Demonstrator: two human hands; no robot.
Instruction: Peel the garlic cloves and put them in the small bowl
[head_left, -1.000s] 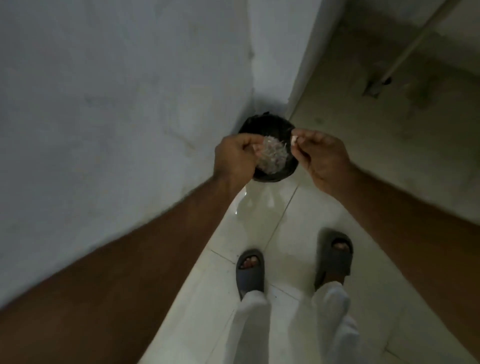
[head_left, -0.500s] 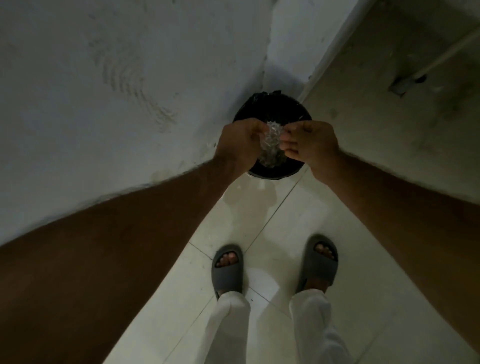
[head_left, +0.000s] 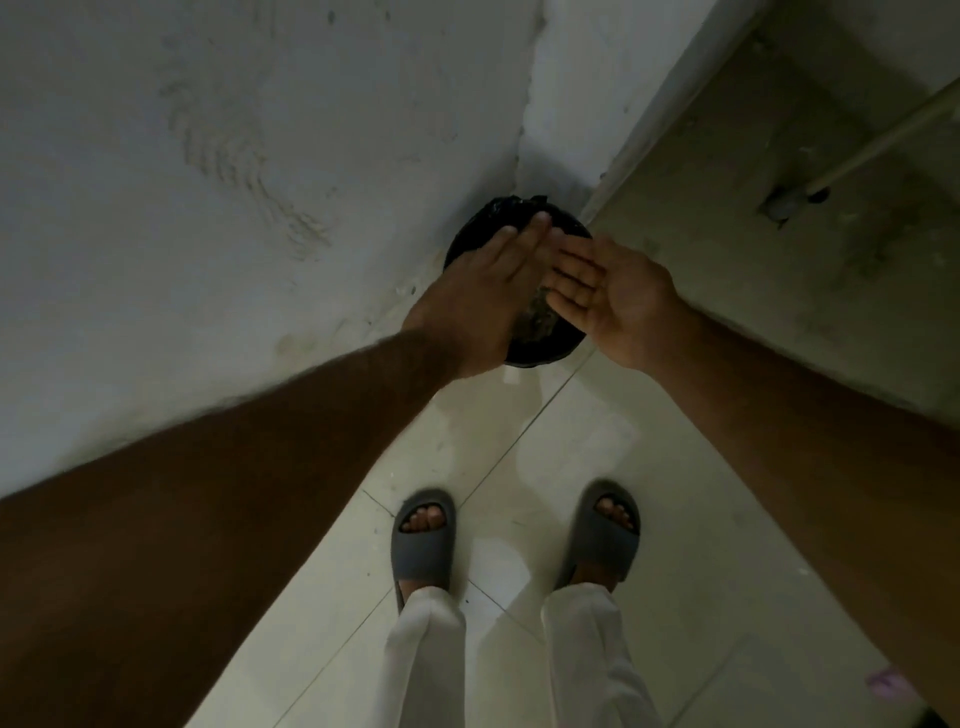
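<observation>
A black bin lined with a dark bag (head_left: 566, 223) stands on the floor in the corner of two walls. Pale garlic skins (head_left: 535, 322) lie inside it, mostly hidden by my hands. My left hand (head_left: 488, 280) is flat with straight fingers above the bin, palm turned toward the right. My right hand (head_left: 602, 291) is open, palm up, its fingertips touching or nearly touching the left palm. Neither hand holds anything. No garlic cloves or small bowl are in view.
A rough white wall (head_left: 234, 182) runs along the left. I stand on pale floor tiles (head_left: 519, 441) in grey slippers (head_left: 423, 540). A grey concrete area with a thin white pipe (head_left: 883, 140) lies to the right.
Both hands held a clump of garlic skins over the bin; now the skins have dropped in and the hands are flat, brushing against each other.
</observation>
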